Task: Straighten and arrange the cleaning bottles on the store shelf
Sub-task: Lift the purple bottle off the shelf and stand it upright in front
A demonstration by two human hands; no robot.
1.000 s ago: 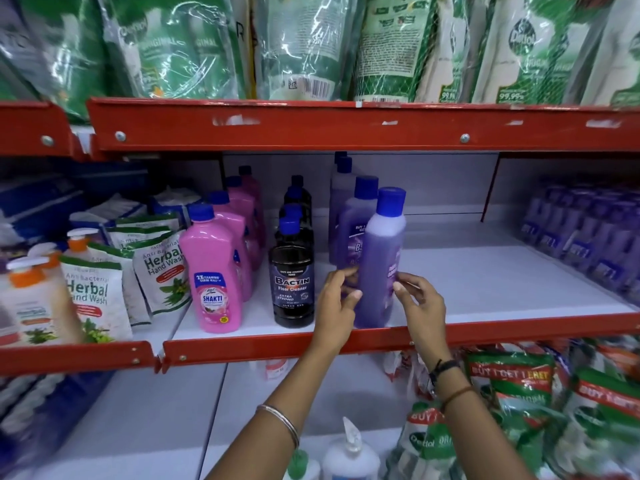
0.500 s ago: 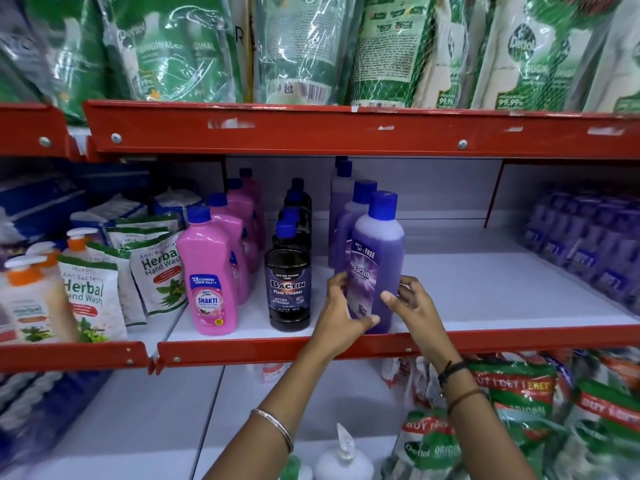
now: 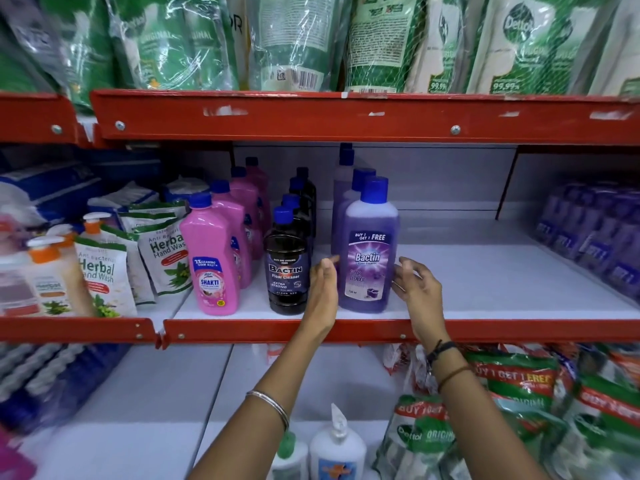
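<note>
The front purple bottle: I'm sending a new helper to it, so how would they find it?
Look at the middle white shelf with the red front lip. Three rows of blue-capped bottles stand there: pink, black, then purple on the right. It is the front purple bottle, between the left hand and right hand, with "Buy 1 Get 1 Free" and "Bactin" facing out.

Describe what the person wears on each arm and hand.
Both forearms are bare, with no sleeves in view. The left hand has a thin silver metal bangle further down its forearm. The right hand has a black cord band at the wrist and a thin brown thread band just below it. No rings visible.
</note>
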